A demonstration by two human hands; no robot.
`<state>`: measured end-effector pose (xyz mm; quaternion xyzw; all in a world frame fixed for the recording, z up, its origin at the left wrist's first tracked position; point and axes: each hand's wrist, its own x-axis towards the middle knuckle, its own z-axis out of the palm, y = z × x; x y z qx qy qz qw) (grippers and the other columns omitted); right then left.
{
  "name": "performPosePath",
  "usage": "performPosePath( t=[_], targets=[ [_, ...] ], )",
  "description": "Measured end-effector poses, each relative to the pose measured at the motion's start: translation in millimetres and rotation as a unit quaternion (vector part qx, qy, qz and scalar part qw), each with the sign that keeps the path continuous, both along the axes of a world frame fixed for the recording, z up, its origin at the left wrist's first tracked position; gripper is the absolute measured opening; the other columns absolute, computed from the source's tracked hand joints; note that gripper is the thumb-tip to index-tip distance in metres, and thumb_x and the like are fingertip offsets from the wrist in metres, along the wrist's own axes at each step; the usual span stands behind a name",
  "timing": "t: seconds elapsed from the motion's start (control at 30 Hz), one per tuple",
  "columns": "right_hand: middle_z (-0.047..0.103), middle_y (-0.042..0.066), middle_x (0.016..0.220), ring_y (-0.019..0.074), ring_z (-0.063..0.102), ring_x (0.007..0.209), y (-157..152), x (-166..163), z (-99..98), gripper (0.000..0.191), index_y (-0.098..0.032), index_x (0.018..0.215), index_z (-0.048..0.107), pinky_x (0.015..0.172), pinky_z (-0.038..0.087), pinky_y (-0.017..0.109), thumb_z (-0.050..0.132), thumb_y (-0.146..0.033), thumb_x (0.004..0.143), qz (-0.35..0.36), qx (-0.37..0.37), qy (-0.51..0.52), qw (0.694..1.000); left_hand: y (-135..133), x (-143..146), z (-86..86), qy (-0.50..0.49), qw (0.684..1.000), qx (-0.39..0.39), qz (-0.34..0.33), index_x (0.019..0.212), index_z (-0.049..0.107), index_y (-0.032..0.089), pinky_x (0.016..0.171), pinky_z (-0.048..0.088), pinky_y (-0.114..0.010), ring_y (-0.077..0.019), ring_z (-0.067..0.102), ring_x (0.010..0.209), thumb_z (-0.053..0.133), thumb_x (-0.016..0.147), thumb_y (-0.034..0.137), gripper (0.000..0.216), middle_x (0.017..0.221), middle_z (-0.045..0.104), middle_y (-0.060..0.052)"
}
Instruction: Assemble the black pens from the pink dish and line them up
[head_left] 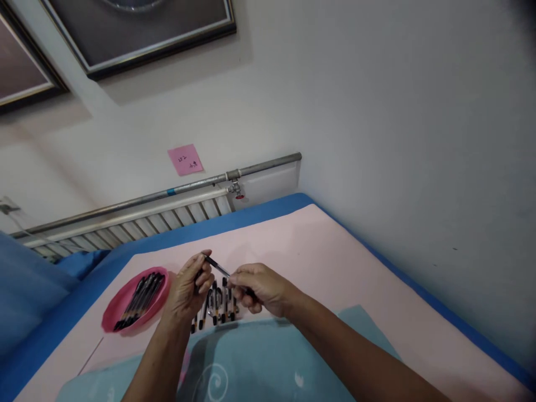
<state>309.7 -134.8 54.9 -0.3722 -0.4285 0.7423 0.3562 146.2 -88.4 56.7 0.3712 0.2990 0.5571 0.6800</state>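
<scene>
A pen (218,266) with a dark end and a clear barrel is stretched between my two hands. My left hand (189,286) pinches its dark upper end between thumb and fingertips. The other fingers curl inward, and something dark shows near the palm that I cannot make out. My right hand (260,286) grips the lower end of the same pen, its fingers closed. Below and between the hands, several loose pens (224,301) lie side by side on the pink sheet. To the left, a pink bowl (109,306) holds a bundle of black-capped pens (141,298).
A pink sheet (293,245) covers the blue-edged table (268,207). A teal patterned cloth (259,357) lies at the near edge, under my forearms. Behind stand a radiator (167,219) and a pipe. A pink note (185,159) is stuck on the wall.
</scene>
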Motion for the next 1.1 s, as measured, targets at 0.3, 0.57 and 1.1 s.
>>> performPosePath(
  t=[0.3, 0.57, 1.1],
  targets=[
    [0.057, 0.000, 0.064, 0.0081, 0.045, 0.045, -1.7, 12.1, -10.8, 0.029, -0.018, 0.089, 0.051, 0.039, 0.028, 0.018, 0.047, -0.044, 0.078, -0.048, 0.044, -0.006, 0.998, -2.9, 21.5, 3.0, 0.045, 0.999, -0.008, 0.019, 0.084, 0.063, 0.010, 0.031, 0.020, -0.010, 0.0005, 0.027, 0.036, 0.069, 0.065, 0.018, 0.021, 0.054, 0.047, 0.003],
    [0.046, -0.005, 0.056, 0.0062, 0.040, 0.051, -6.4, 9.1, -22.6, 0.011, -0.018, 0.065, 0.048, 0.046, 0.028, 0.018, 0.058, -0.021, 0.069, -0.173, 0.213, -0.132, 0.952, 2.0, 19.8, 2.6, 0.036, 0.999, -0.001, 0.019, 0.084, 0.062, 0.008, 0.029, 0.021, -0.010, 0.0011, 0.026, 0.035, 0.068, 0.068, 0.016, 0.019, 0.056, 0.046, 0.004],
    [0.047, -0.006, 0.048, 0.0046, 0.038, 0.036, 10.8, -11.8, -34.6, 0.018, -0.016, 0.067, 0.052, 0.033, 0.028, 0.016, 0.051, -0.031, 0.077, -0.123, 0.145, -0.159, 0.969, 16.0, -12.1, -17.8, 0.055, 0.991, -0.048, -0.112, 0.092, 0.061, 0.008, 0.032, 0.022, -0.010, -0.0019, 0.038, 0.047, 0.066, 0.067, 0.012, 0.025, 0.069, 0.050, -0.001]
  ],
)
